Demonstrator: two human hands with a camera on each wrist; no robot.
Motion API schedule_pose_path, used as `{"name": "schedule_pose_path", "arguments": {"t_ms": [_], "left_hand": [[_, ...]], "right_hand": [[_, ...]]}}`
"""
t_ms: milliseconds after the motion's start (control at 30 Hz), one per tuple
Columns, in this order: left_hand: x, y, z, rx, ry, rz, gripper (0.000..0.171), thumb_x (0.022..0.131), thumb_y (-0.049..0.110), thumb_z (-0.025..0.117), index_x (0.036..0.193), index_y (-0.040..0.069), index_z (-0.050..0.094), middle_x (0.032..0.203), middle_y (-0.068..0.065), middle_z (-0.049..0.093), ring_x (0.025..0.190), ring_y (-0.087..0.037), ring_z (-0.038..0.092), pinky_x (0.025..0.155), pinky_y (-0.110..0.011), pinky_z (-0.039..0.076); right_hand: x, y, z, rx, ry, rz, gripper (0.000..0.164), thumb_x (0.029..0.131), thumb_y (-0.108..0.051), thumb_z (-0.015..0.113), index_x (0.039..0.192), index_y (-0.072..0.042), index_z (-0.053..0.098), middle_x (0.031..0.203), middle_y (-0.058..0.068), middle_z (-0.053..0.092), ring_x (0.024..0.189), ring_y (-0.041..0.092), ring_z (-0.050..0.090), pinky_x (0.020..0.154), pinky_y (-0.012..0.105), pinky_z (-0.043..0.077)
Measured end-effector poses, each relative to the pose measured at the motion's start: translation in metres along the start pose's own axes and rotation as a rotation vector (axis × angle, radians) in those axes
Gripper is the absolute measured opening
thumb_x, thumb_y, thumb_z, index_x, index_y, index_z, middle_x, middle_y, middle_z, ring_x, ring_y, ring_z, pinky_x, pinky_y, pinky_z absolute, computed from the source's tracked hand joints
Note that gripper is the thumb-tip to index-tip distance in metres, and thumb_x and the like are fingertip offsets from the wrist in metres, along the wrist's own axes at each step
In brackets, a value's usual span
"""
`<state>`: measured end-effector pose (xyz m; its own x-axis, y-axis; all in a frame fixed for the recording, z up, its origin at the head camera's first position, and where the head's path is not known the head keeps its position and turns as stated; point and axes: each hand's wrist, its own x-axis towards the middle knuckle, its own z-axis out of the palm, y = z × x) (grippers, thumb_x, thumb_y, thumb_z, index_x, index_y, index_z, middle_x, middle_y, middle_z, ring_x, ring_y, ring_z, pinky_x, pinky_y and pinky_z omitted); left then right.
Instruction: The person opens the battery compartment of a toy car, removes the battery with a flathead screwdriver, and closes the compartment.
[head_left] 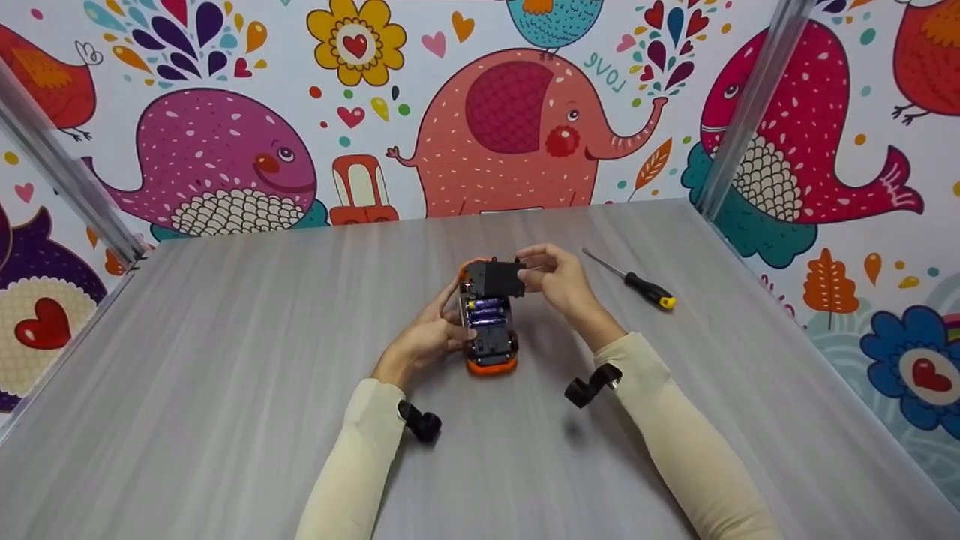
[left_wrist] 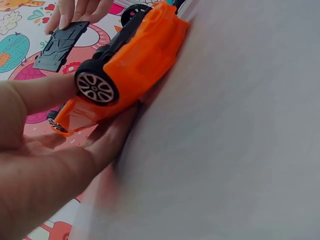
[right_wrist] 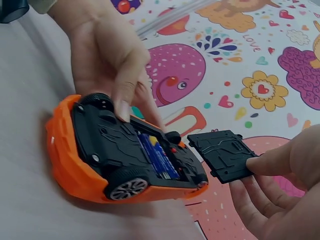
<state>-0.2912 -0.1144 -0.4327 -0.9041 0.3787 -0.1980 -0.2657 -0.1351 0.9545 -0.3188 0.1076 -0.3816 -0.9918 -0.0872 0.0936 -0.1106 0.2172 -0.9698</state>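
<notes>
An orange toy car lies wheels up, its black underside facing me. Several blue-purple batteries sit in the open compartment in its underside. My left hand grips the car by its side, thumb on the underside and fingers beneath, as the left wrist view shows. Between thumb and fingers, my right hand pinches a black battery cover by one edge. In the right wrist view the cover is apart from the car, raised beside the compartment.
A screwdriver with a black and yellow handle lies on the grey wood-grain table, right of my right hand. Behind the table stands a wall panel with cartoon animals, and metal posts rise at the back corners.
</notes>
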Motion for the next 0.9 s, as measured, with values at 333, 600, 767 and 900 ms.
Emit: {"name": "schedule_pose_path", "arguments": {"t_ms": [333, 600, 767, 900], "left_hand": [[0.0, -0.001, 0.0, -0.012, 0.012, 0.009, 0.104, 0.085, -0.023, 0.053, 0.162, 0.03, 0.008, 0.143, -0.027, 0.05, 0.113, -0.024, 0.062, 0.085, -0.032, 0.057], [0.0, -0.001, 0.001, -0.025, 0.01, -0.001, 0.105, 0.084, -0.024, 0.051, 0.163, 0.029, 0.006, 0.149, -0.028, 0.046, 0.117, -0.027, 0.06, 0.086, -0.033, 0.057], [0.0, 0.0, 0.002, -0.033, 0.015, -0.007, 0.106, 0.083, -0.024, 0.05, 0.163, 0.029, 0.005, 0.152, -0.027, 0.043, 0.122, -0.031, 0.058, 0.088, -0.034, 0.056], [0.0, 0.0, 0.002, -0.027, 0.014, -0.006, 0.106, 0.084, -0.024, 0.049, 0.163, 0.029, 0.004, 0.152, -0.027, 0.043, 0.121, -0.03, 0.06, 0.088, -0.034, 0.056]], "right_hand": [[0.005, 0.002, -0.012, 0.029, 0.027, 0.02, 0.031, 0.093, 0.001, 0.064, 0.124, -0.003, 0.065, 0.119, 0.018, 0.064, 0.095, 0.018, 0.063, 0.079, 0.027, 0.059], [0.011, 0.011, -0.021, 0.004, 0.048, 0.062, 0.032, 0.095, -0.002, 0.063, 0.127, -0.005, 0.064, 0.122, 0.017, 0.062, 0.097, 0.02, 0.063, 0.077, 0.027, 0.058], [0.017, 0.02, -0.026, -0.001, 0.057, 0.093, 0.033, 0.096, -0.001, 0.061, 0.129, -0.002, 0.062, 0.124, 0.017, 0.062, 0.095, 0.018, 0.062, 0.077, 0.027, 0.058], [0.021, 0.028, -0.03, 0.016, 0.067, 0.113, 0.034, 0.096, 0.0, 0.06, 0.129, 0.0, 0.062, 0.123, 0.016, 0.061, 0.091, 0.015, 0.06, 0.074, 0.027, 0.058]]}}
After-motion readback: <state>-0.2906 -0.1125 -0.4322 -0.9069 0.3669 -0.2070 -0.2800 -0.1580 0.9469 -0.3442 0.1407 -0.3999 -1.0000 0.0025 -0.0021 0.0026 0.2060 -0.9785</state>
